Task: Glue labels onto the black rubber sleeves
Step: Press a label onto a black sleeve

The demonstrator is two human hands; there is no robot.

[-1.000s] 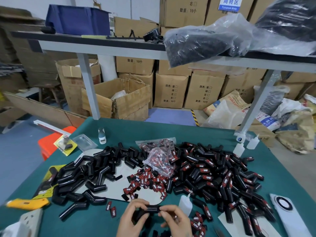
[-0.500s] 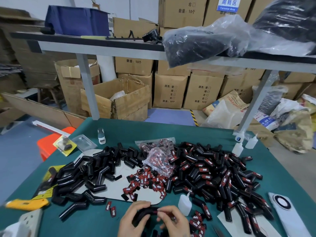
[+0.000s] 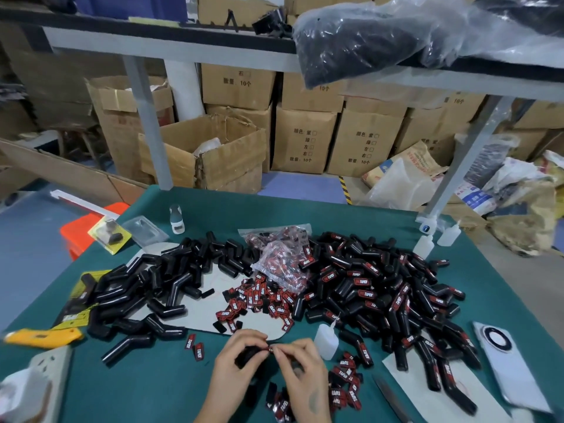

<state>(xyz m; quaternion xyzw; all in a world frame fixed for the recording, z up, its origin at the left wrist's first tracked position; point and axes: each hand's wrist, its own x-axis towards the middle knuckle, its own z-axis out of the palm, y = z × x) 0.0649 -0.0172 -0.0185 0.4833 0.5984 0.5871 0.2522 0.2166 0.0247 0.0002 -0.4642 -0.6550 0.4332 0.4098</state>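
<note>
Left hand: the left hand point(image 3: 241, 366) curls around a black rubber sleeve point(image 3: 248, 355) at the near edge of the green table point(image 3: 146, 389), holding it steady.
Right hand: the right hand point(image 3: 300, 372) pinches a red-and-black label point(image 3: 271, 349) between thumb and forefinger, right at the sleeve's upper end — whether it already touches the rubber cannot be told.
Step in hand: seating one label on one sleeve, by the look of it; the glue bottle point(image 3: 326, 341) stands untouched just beside the right hand.
Next move: likely pressing the label flat and square while the glue takes, then setting the sleeve off to the labelled side.
Loose labels: a scatter lies under the right wrist point(image 3: 343, 389), more on the pale sheet beyond the hands point(image 3: 259, 300), and a clear bag of them point(image 3: 282, 264) sits mid-table.
Plain sleeves: an unlabelled heap point(image 3: 146, 288) spreads to the left.
Finished sleeves: a larger heap bearing labels point(image 3: 381, 294) fills the right — much done, plenty left.
Far side: cardboard boxes point(image 3: 305, 135) stacked behind the table, a shelf point(image 3: 183, 41) overhead carrying a plastic bag of black parts point(image 3: 366, 38).
</note>
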